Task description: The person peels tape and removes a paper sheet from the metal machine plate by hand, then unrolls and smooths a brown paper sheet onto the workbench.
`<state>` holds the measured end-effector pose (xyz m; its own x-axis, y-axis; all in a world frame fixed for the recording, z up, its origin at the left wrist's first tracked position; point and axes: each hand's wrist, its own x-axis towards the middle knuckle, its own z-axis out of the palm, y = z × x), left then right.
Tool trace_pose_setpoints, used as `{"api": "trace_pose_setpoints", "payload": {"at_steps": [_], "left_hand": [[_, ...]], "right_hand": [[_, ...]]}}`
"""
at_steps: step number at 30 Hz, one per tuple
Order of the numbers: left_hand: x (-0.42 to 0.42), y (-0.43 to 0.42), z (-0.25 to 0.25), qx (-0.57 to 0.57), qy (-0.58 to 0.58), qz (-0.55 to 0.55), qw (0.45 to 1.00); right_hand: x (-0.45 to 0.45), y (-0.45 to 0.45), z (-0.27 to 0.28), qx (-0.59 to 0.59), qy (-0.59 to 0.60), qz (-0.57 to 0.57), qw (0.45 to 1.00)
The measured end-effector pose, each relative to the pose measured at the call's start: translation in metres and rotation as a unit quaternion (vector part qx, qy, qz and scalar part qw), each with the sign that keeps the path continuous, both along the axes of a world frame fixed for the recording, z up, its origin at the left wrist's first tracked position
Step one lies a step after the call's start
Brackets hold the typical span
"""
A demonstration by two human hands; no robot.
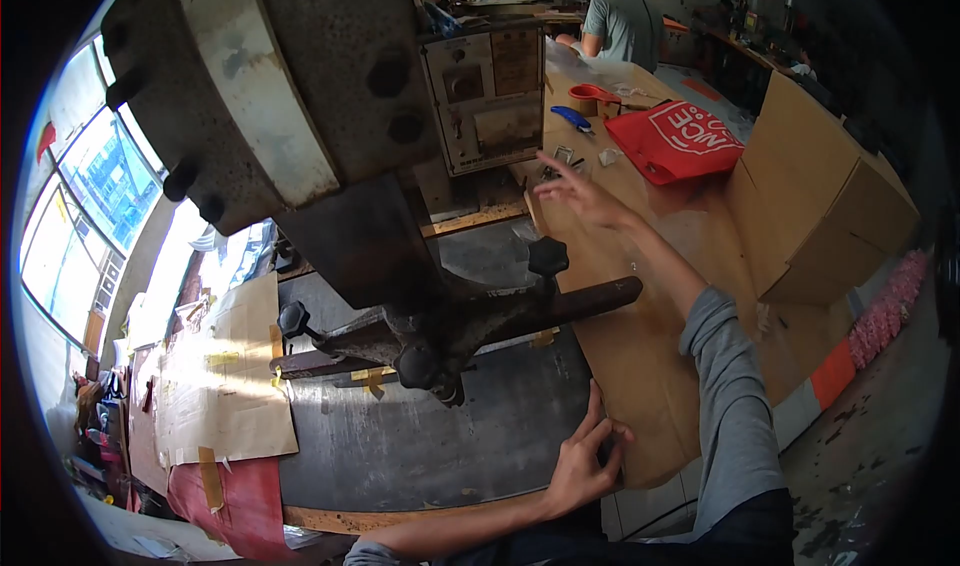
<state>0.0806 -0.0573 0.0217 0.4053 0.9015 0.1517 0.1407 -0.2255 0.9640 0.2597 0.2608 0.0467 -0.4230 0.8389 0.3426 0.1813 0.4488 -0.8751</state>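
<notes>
My right hand (590, 203) reaches forward over the brown-covered table, fingers spread and holding nothing. It is close to the machine's control box (488, 101), which has a knob and a switch on its front, and I see no clear contact. My left hand (583, 466) rests low at the seam between the dark metal plate (430, 456) and the brown table covering (650, 406). One finger points forward along that edge and the thumb is bent apart from it, with no object visible in the hand. A heavy press head (290, 76) stands over the plate, with a crossbar (560, 301) and black knobs beneath.
Beyond my right hand are a red bag (675, 144), a blue cutter (571, 118) and a tape roll (585, 99). A cardboard box (820, 201) stands at right. Brown paper (225, 376) and red material (235, 506) lie left. A person (625, 26) works behind.
</notes>
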Motion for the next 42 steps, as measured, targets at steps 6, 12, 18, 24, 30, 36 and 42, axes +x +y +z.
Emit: {"api": "trace_pose_setpoints", "payload": {"at_steps": [6,12,18,24,30,36,42], "left_hand": [[0.001,0.002,-0.011,-0.034,-0.050,0.019,0.998],[0.007,0.005,0.002,-0.121,-0.084,0.064,0.987],[0.010,0.009,0.000,-0.102,-0.075,0.078,0.989],[0.007,0.013,0.015,-0.088,-0.025,0.062,0.994],[0.009,0.012,0.005,-0.068,0.006,0.052,0.996],[0.003,0.015,0.024,-0.102,0.071,-0.029,0.992],[0.018,0.017,-0.001,-0.055,0.006,0.003,0.998]], "right_hand": [[0.065,-0.077,0.035,0.057,0.021,-0.244,0.968],[-0.014,-0.296,0.033,0.128,-0.267,-0.270,0.916],[-0.076,-0.388,-0.013,0.081,-0.428,-0.372,0.820],[-0.089,-0.386,-0.032,0.157,-0.431,-0.505,0.731],[-0.086,-0.388,-0.044,0.177,-0.420,-0.520,0.723],[-0.086,-0.392,-0.040,0.146,-0.421,-0.513,0.733],[-0.083,-0.389,-0.050,0.146,-0.423,-0.532,0.719]]}}
